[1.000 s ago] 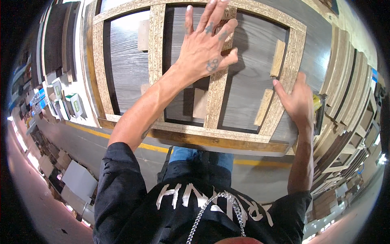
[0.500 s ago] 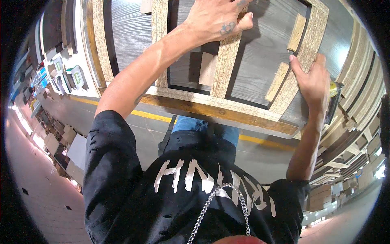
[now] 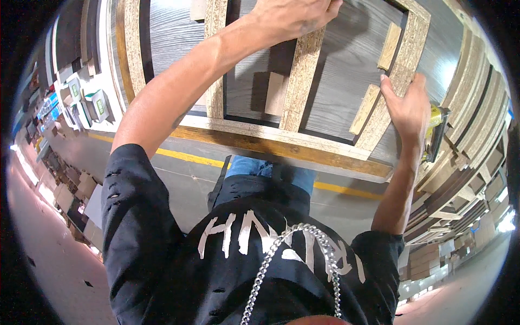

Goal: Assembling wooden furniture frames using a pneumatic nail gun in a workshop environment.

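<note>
A chipboard frame [image 3: 300, 81] made of several strips lies on a dark grey wood-grain panel [image 3: 338, 103]. My left hand [image 3: 297, 15] is above the middle strip at the far side, its fingers curled. The upper picture edge cuts it off, and what it may hold is hidden. My right hand [image 3: 409, 105] grips the frame's slanted right strip, thumb at the inner edge and fingers over the outer side. Beside its thumb, two short wood blocks, a farther one [image 3: 389, 46] and a nearer one [image 3: 364, 109], lie along that strip. A paler block [image 3: 276, 93] sits against the middle strip.
Just right of my right wrist is a yellow and black tool [image 3: 435, 127], partly hidden. Stacked curved wooden strips [image 3: 476, 119] fill the right side. Small boxes [image 3: 99, 104] stand on a white surface at the left. The worktable's wooden edge [image 3: 271, 145] runs in front of me.
My left hand has shifted slightly farther away, and its thumb no longer points out to the right. My right hand keeps its grip on the frame. The whole view has shifted a little.
</note>
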Demonstrator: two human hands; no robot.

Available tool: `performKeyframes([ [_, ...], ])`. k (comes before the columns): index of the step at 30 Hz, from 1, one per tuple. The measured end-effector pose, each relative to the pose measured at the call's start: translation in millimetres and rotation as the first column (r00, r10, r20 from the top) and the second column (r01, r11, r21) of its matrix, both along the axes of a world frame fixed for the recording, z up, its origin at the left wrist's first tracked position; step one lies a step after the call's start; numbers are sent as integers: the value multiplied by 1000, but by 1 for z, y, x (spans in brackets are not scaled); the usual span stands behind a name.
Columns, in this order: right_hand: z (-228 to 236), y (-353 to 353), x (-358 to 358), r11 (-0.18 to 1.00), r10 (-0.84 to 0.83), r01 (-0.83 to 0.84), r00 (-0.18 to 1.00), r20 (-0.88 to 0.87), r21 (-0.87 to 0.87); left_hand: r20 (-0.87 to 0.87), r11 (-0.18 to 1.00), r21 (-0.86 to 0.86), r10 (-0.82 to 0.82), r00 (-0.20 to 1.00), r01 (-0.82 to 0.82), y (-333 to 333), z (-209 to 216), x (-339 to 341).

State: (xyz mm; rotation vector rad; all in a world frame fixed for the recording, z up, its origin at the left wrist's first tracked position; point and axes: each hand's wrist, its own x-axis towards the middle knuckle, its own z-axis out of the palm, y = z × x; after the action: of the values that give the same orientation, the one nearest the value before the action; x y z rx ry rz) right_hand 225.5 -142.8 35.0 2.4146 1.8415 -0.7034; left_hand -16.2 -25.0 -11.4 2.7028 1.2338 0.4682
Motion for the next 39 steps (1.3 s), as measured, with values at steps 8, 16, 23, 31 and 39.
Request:
performKeyframes([
  [8, 2, 7, -1, 1000, 14, -14, 999, 45, 4, -154, 984, 27, 181, 971, -179, 37, -13, -6],
  [16, -3, 0, 2, 999, -39, 39, 998, 46, 7, -37, 975, -126, 182, 983, -186, 22, -2, -2],
  [23, 9, 1, -1, 998, -56, 56, 998, -4, -31, 19, 973, -116, 201, 979, -197, 20, -1, -3],
  [31, 15, -8, 11, 984, -167, 160, 980, -105, -72, 28, 979, -113, 176, 984, -172, 20, -9, -2],
  [39, 13, -125, 85, 987, -133, 118, 981, 145, 105, 172, 988, 27, 147, 974, -154, 24, -16, 0],
])
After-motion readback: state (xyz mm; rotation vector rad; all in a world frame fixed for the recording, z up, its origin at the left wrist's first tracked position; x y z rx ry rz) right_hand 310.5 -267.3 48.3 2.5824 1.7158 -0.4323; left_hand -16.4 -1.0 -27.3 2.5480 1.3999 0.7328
